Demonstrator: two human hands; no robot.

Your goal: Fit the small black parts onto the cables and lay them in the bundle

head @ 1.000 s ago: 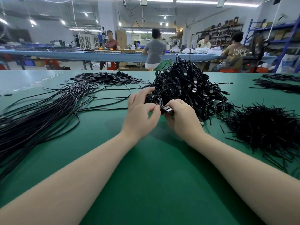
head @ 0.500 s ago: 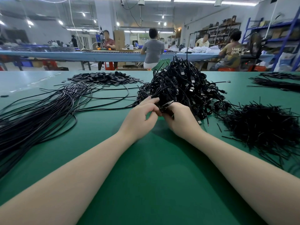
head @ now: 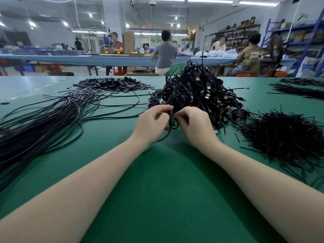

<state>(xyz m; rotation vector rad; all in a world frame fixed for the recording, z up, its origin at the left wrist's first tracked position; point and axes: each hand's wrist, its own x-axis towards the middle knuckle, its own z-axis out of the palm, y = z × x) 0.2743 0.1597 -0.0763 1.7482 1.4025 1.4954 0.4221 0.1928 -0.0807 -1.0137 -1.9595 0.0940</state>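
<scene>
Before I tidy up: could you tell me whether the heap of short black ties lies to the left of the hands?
No, the heap of short black ties lies right of both hands; the long loose cables lie left.

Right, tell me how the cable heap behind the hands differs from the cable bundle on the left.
The cable heap is piled high in a tangled mound; the cable bundle lies low on the table. The heap's cables are coiled in small loops, while the bundle's run long and roughly parallel. Silver plugs show in the heap; none are visible in the bundle. Both are thin black cables on the green table.
</scene>
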